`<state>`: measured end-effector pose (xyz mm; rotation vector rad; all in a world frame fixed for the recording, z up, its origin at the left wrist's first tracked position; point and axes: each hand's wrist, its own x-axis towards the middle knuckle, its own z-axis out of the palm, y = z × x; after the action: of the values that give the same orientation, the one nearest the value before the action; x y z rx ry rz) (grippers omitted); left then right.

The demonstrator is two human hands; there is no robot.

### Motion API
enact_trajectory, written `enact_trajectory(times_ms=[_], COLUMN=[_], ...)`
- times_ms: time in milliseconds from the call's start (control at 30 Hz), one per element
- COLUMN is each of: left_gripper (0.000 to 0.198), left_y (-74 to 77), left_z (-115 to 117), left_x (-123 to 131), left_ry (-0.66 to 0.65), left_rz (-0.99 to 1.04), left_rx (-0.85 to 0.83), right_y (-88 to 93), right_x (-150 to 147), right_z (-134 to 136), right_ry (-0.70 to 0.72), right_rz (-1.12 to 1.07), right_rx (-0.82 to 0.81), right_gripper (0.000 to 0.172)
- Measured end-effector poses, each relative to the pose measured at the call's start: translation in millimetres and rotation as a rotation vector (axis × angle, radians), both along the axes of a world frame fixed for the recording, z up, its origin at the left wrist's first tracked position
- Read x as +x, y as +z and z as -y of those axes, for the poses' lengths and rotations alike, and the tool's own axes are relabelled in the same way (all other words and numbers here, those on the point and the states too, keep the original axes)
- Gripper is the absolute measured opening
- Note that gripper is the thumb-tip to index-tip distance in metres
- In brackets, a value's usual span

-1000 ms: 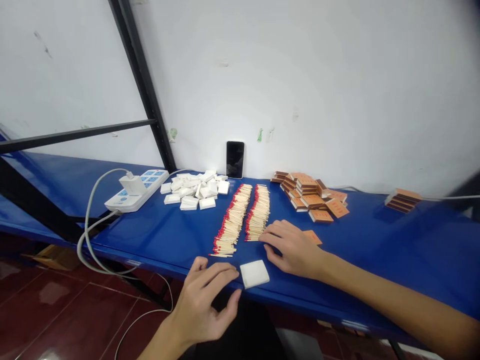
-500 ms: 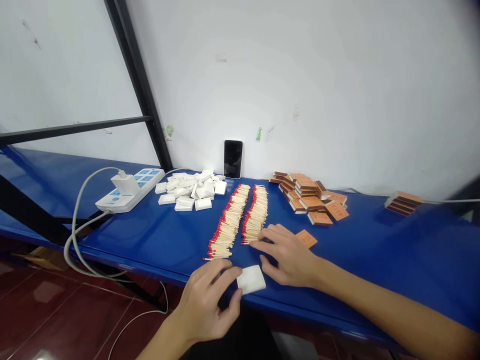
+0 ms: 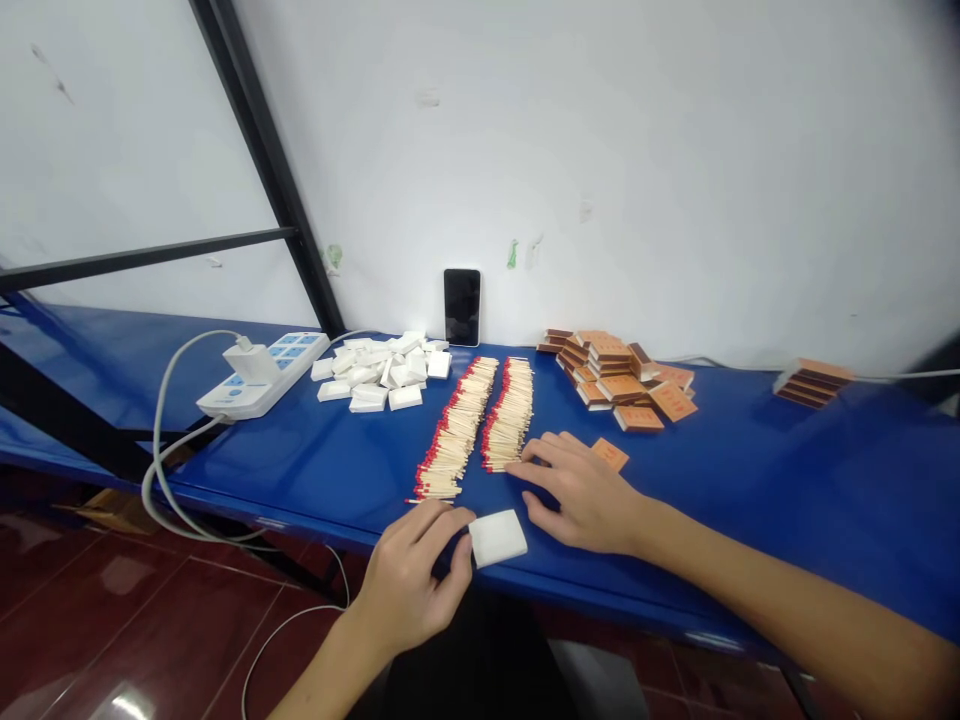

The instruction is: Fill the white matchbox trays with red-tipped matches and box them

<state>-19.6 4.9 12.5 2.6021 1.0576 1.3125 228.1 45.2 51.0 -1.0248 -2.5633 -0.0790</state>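
Observation:
At the table's front edge lies a white matchbox tray [image 3: 498, 538]. My left hand [image 3: 420, 565] is at its left end, thumb and index finger bent against that edge. Beside the tray, my right hand [image 3: 574, 490] rests open, its thumb spread below the index finger. That index fingertip meets the near end of the right row of matches [image 3: 510, 415]; no match is visibly held. A second, longer row of matches [image 3: 456, 430] runs to its left. Red heads face left in both rows. One orange matchbox cover [image 3: 610, 455] lies partly behind my right hand.
White trays [image 3: 382, 370] are heaped at the back left, near a power strip [image 3: 262, 380] with a plugged-in charger and cables. A phone [image 3: 462, 308] leans on the wall. Orange matchboxes [image 3: 619, 385] are piled at the back right; a small stack [image 3: 814, 383] stands farther right.
The view has shifted slightly, raising everything on the table in the picture. My right fingertips have drawn a little right along the matches' near end. My left thumb sits slightly farther off the tray's corner.

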Motion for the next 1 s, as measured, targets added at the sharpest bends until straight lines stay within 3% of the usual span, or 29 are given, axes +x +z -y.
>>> enact_trajectory(times_ms=[333,600,800,1000], left_gripper=[0.027,0.034,0.043,0.034], left_y=[6.3,7.0,11.2,11.7], left_z=[2.1,1.1,2.7,1.6], left_x=[-1.4,-1.8,-1.8,1.5], left_ry=[0.050,0.009,-0.015,-0.019], left_rz=[-0.029,-0.102,-0.128,-0.159], left_rx=[-0.062,-0.135,-0.195,-0.188], right_y=[-0.2,4.0,-2.7,-7.8], right_x=[-1.4,-2.0,-0.4,-2.8], right_z=[1.0,6.7,9.2,6.1], right_ry=[0.000,0.025,0.010,-0.035], right_rz=[-0.012,-0.029,0.006,-0.004], right_rx=[-0.018,-0.026,0.027,0.023], right_gripper=[0.025,0.025,0.026,0.023])
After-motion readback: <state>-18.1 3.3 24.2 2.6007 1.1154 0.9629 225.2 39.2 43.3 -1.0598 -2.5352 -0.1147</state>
